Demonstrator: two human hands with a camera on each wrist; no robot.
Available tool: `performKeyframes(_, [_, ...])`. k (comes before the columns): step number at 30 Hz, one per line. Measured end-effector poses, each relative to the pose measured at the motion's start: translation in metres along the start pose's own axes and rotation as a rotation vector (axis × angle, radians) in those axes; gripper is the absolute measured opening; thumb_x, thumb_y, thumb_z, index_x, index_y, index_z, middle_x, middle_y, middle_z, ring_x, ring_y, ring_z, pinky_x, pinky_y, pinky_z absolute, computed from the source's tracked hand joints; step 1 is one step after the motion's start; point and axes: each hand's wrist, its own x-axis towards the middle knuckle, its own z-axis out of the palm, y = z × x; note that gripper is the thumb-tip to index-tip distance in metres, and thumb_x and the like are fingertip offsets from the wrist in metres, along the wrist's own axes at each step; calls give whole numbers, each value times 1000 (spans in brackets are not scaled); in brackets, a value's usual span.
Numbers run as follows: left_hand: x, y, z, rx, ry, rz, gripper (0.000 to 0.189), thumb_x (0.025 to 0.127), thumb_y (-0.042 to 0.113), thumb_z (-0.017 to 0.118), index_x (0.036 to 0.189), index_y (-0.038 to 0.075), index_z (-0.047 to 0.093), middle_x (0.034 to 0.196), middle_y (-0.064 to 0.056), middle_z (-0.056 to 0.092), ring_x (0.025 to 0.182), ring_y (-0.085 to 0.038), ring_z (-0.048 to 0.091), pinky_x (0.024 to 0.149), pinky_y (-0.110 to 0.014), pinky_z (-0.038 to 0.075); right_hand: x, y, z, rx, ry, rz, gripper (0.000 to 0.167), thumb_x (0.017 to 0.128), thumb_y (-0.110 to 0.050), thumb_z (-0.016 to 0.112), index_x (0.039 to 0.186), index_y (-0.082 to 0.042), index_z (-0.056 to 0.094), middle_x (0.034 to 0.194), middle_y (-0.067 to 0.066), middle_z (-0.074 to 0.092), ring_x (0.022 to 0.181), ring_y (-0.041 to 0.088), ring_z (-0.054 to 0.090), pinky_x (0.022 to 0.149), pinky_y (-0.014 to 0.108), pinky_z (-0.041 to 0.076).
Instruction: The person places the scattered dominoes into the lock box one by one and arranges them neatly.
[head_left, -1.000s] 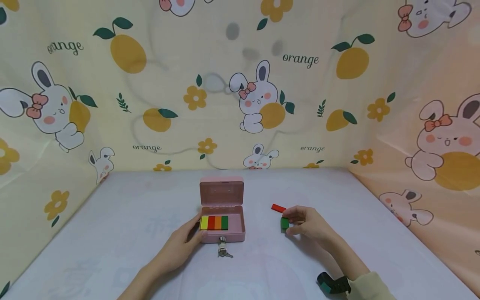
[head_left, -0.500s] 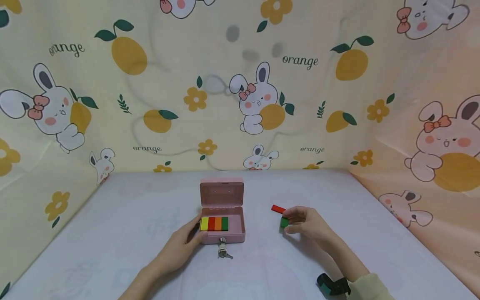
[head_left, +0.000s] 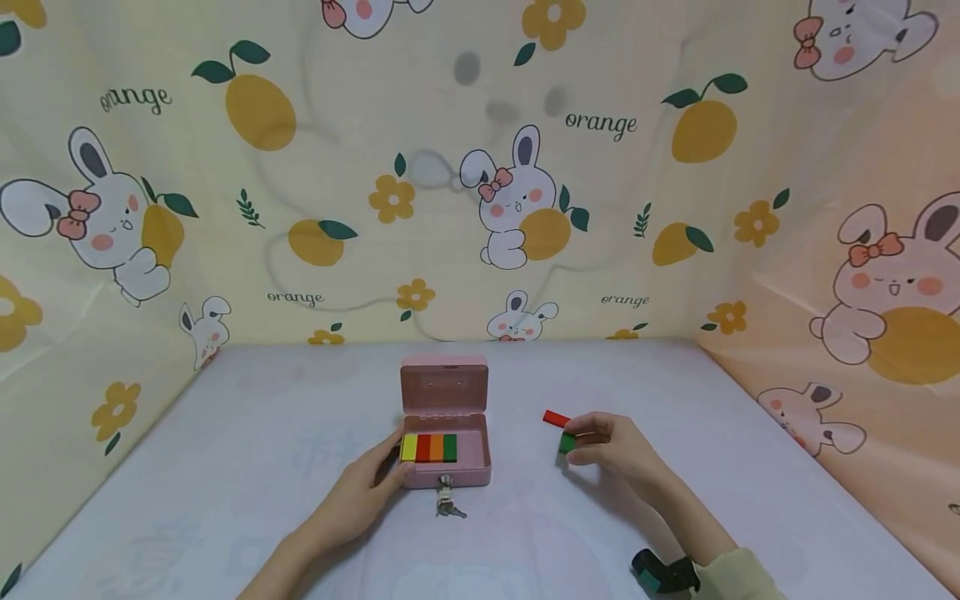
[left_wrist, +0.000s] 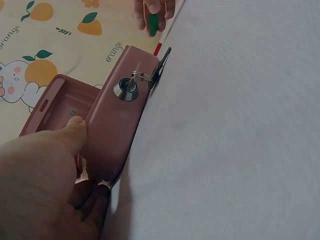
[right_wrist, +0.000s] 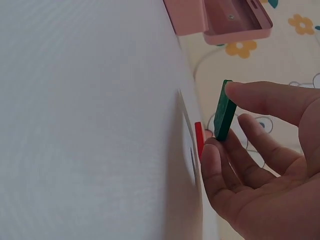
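Note:
A pink metal cash box (head_left: 472,473) stands on the table with its lid raised. Keys (head_left: 447,503) hang from the lock on its front. Yellow, red, orange and green blocks (head_left: 429,447) lie in a row inside, toward the left. My left hand (head_left: 367,483) grips the box's left end, thumb at the front corner and fingers round the side. To the right of the box, my right hand (head_left: 617,450) pinches a green block (right_wrist: 226,111) between thumb and fingers, close over the table. A red block (head_left: 556,418) lies just beyond my right fingertips.
The white table (head_left: 300,433) runs back to a cream printed cloth (head_left: 337,167) that hangs behind and at both sides. A dark wrist-worn device (head_left: 663,573) sits at my right cuff.
The green block has tilted and risen slightly in my right hand's pinch. My left hand, the cash box and the red block stay in place.

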Motion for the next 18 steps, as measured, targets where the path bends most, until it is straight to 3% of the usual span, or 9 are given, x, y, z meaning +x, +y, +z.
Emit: performKeyframes(18, [0, -2, 1, -10, 8, 11, 67, 100, 41, 56, 156, 16, 29, 156, -10, 32, 143, -33, 26, 113, -54, 24, -2, -3, 7, 13, -10, -15, 39, 79, -5, 79, 115, 1, 66, 106, 9, 67, 100, 27, 60, 89, 35, 49])
